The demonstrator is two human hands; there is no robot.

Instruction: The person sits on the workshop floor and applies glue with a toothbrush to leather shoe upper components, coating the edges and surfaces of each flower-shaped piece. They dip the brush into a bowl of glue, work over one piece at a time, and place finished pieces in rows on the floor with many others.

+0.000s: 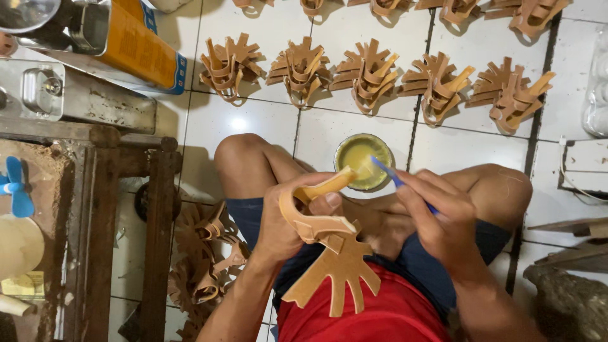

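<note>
- The tan leather piece [329, 253], cut with curved straps above and a fan of finger-like strips below, sits over the person's lap, above the red shirt [386, 316].
- The left hand [285, 221] has its grip closed around the piece's upper straps, thumb pressed on the front.
- The right hand [443, 221] has its grip pinched together on a blue-handled brush [396, 180], whose pale tip touches the end of the top strap.
- Just beyond the strap, between the bare knees, a small round tin [363, 161] stands on the white tiled floor [253, 120]; it holds yellowish glue.
- Farther out on the floor, a row of matching folded leather pieces [367, 76] lies side by side, with a second row partly cut off at the picture's top edge.
- More such pieces [206, 266] are piled beside the left thigh.
- To the left stands a worn wooden and metal bench [120, 183], with an orange can [139, 44] lying by it and a small blue fan [16, 193] on it.
- At the right edge lie scraps of board [570, 244] and a white cable [579, 187].
</note>
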